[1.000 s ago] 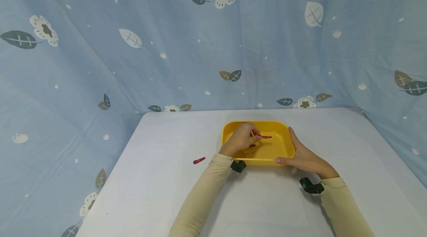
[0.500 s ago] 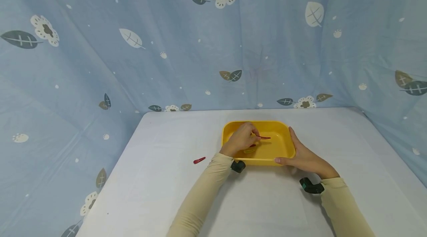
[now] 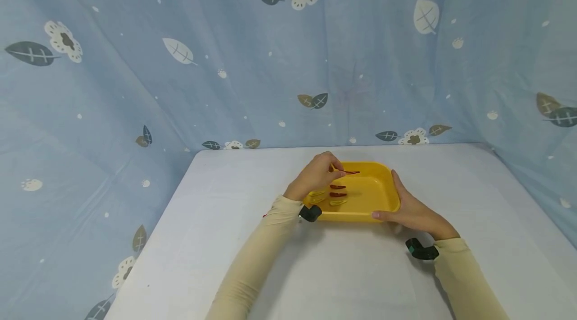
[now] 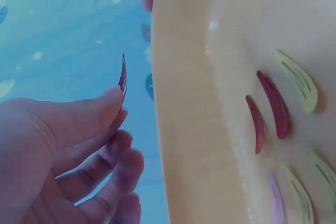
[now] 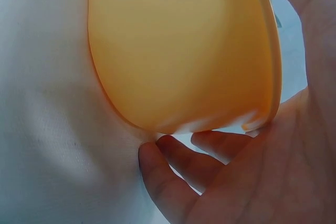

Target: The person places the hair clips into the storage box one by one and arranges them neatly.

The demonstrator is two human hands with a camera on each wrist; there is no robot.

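Observation:
My left hand [image 3: 315, 175] pinches a dark red snap hair clip [image 4: 123, 74] between thumb and index finger, above the left part of a yellow tray [image 3: 369, 197]. In the left wrist view the other fingers curl loosely below it. On the tray floor lie two red hair clips [image 4: 274, 106] side by side, with a yellow hair clip [image 4: 300, 83] next to them. More yellow clips [image 3: 317, 199] and a pale purple clip [image 4: 276, 198] lie further left in the tray. My right hand [image 3: 407, 210] grips the tray's right end, thumb on the front rim.
The tray stands on a white-covered table [image 3: 351, 270], toward its far edge. A bit of red [image 3: 264, 216] shows on the table beside the left sleeve [image 3: 257, 250], which hides the remainder. A blue patterned curtain [image 3: 252, 59] hangs behind.
My left hand has lifted and moved left and away from me with the red hair clip, uncovering the clips on the tray floor. My right hand stays on the tray.

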